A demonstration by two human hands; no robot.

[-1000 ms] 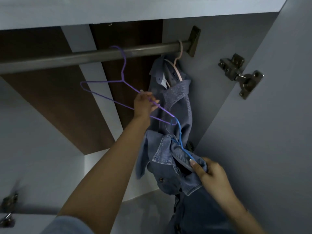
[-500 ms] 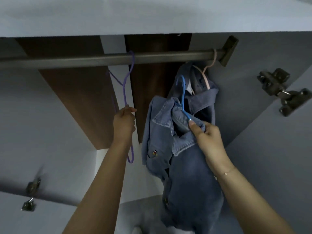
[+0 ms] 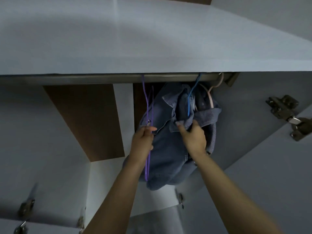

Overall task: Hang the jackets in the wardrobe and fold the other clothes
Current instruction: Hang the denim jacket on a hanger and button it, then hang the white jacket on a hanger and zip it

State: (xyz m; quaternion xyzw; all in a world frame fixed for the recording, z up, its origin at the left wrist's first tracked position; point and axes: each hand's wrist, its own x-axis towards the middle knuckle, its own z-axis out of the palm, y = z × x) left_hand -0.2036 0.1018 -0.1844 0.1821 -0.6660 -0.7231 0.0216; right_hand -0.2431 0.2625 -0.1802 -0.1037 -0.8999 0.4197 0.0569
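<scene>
Left hand fingers pinch thin purple wire hanger, hooked on metal wardrobe rail. Right hand fingers clutch blue denim jacket collar; blue hanger hook above on rail.

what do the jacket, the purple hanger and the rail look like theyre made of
Jacket: blue denim by the look, faded patches and stitched seams. Purple hanger: thin wire, probably plastic-coated given its even colour, though that is a guess. Rail: looks like metal, dull grey-brown with a faint sheen.
</scene>
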